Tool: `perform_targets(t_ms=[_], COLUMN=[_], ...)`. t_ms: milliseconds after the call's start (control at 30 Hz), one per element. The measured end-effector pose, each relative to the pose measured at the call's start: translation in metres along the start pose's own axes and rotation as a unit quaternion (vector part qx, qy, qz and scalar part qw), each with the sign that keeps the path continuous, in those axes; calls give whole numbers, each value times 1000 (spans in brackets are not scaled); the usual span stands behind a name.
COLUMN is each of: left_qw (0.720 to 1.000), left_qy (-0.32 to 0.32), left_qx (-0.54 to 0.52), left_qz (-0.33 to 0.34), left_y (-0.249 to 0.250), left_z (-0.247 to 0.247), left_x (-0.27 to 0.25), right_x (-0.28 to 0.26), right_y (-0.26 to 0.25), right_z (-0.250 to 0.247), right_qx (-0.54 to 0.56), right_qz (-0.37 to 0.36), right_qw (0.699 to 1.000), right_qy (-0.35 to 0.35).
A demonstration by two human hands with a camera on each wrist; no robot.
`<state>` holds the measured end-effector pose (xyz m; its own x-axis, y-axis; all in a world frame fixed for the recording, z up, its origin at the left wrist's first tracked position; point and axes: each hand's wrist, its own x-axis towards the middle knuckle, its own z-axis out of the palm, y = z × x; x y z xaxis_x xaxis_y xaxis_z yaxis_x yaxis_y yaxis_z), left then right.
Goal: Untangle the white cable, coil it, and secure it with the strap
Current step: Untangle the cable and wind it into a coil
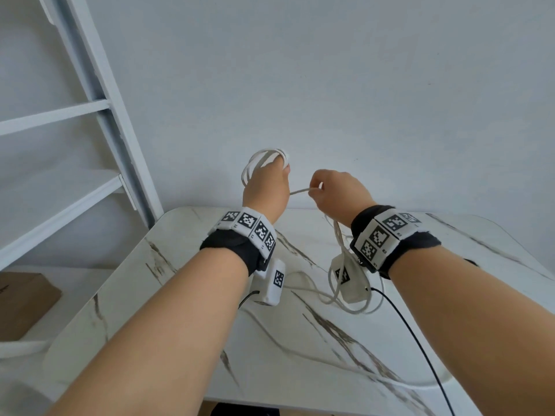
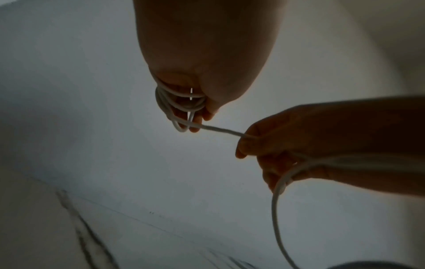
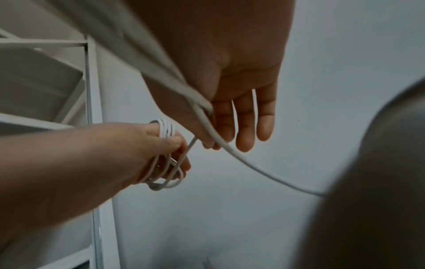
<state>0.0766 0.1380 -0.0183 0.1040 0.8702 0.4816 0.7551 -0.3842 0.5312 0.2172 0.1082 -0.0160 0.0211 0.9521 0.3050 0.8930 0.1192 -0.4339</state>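
Observation:
The white cable (image 1: 260, 159) is wound in several loops around the fingers of my raised left hand (image 1: 270, 178), whose thumb presses on the loops. The coil (image 3: 166, 130) and left hand (image 3: 161, 145) also show in the right wrist view. A short taut strand (image 1: 300, 191) runs from the coil to my right hand (image 1: 318, 189), which pinches it between thumb and forefinger. From the right hand (image 2: 253, 145) the rest of the cable (image 2: 276, 209) hangs down and ends in loose loops (image 1: 348, 307) on the marble table (image 1: 300, 349). Both hands are held above the table's far edge.
A white shelf frame (image 1: 99, 100) stands at the left against the pale wall. A brown cardboard box (image 1: 27, 298) sits low on the left. A thin black wire (image 1: 420, 340) trails from the right wrist device across the table.

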Motion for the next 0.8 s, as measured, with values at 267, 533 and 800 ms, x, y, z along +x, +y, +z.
perform_targets(t_ms=[267, 533, 800], left_qw=[993, 987, 977], left_qy=[-63, -127, -167], left_qx=[102, -41, -98], left_qz=[-18, -88, -86], left_y=[3, 4, -2], left_z=[30, 50, 67], left_x=[4, 10, 15], right_x=[14, 25, 34], right_y=[21, 52, 64], right_z=[-4, 20, 27], right_qx=[223, 146, 189], right_qz=[79, 92, 92], right_qw=[971, 979, 971], right_qy=[-19, 112, 116])
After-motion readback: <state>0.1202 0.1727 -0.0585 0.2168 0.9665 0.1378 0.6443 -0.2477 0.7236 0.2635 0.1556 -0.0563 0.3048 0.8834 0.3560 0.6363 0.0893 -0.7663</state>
